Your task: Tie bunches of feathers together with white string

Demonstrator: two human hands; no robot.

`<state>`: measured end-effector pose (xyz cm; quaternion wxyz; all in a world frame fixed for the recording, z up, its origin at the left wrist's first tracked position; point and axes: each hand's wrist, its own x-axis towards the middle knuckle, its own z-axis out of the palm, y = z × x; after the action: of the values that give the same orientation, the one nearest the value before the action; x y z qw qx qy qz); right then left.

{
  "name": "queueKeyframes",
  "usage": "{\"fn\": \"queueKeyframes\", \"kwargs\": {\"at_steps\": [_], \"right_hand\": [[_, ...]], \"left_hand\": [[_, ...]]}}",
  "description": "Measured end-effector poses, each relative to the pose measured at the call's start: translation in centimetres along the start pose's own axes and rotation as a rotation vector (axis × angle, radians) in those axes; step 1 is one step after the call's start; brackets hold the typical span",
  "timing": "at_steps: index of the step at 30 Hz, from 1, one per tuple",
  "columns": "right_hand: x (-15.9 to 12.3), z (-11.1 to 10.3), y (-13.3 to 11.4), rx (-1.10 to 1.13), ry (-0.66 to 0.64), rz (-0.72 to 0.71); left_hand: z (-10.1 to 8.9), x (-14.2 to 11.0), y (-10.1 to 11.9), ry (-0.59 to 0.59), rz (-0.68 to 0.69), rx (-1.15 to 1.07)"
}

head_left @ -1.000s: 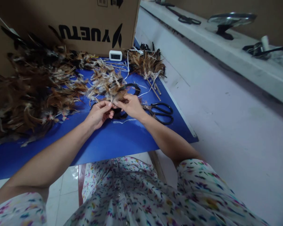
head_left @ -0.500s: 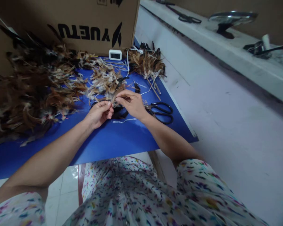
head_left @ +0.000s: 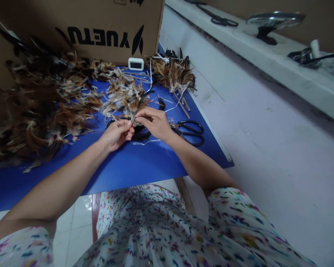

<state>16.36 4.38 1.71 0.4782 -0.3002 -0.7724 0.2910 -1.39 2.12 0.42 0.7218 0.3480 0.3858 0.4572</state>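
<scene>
My left hand [head_left: 117,135] pinches the base of a small brown-and-grey feather [head_left: 134,111] between thumb and forefinger. My right hand [head_left: 154,124] meets it from the right, its thumb and fingertips closed on the same feather. The feather's tips point away from me and blend into the loose feathers [head_left: 125,91] behind. Under and beside my hands lie dark feathers [head_left: 140,135] and a thin clear strip [head_left: 146,142]. Black-handled scissors [head_left: 190,132] rest just right of my right hand, their blades partly hidden.
A big heap of brown feathers [head_left: 39,111] covers the left of the blue tabletop [head_left: 122,170]. A bundle of feathers on sticks [head_left: 174,74] lies at the back right, near a white digital clock [head_left: 136,64]. A cardboard box [head_left: 108,16] stands behind; a white wall [head_left: 256,141] borders the right.
Both hands stay together in nearly the same place. My right fingertips have shifted slightly left, closer to my left thumb, on the feather.
</scene>
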Motion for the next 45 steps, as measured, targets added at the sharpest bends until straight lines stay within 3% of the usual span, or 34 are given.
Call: {"fn": "queueKeyframes", "kwargs": {"at_steps": [8,12,19,27,32,39,45], "right_hand": [[0.0,0.0,0.0,0.026,-0.020,0.055],[0.1,-0.2,0.0,-0.039,-0.062,0.121],[-0.1,-0.2,0.1,-0.274,-0.332,0.192],[-0.3,-0.2,-0.3,-0.385,-0.608,0.195],[-0.2,-0.4,-0.3,-0.349,-0.550,0.182],[0.3,-1.4,0.4,-0.059,-0.353,0.220],[0.6,-1.5,0.6,0.076,-0.316,0.303]], "left_hand": [[0.3,-0.2,0.2,-0.013,0.019,0.043],[0.3,-0.2,0.6,0.064,0.114,0.007],[-0.1,0.3,1.4,0.271,0.257,-0.118],[0.0,0.3,1.3,0.299,0.261,-0.111],[-0.1,0.2,1.3,0.286,0.266,-0.069],[-0.2,0.2,1.2,0.238,0.306,-0.026],[-0.2,0.2,0.8,0.194,0.297,0.015]]}}
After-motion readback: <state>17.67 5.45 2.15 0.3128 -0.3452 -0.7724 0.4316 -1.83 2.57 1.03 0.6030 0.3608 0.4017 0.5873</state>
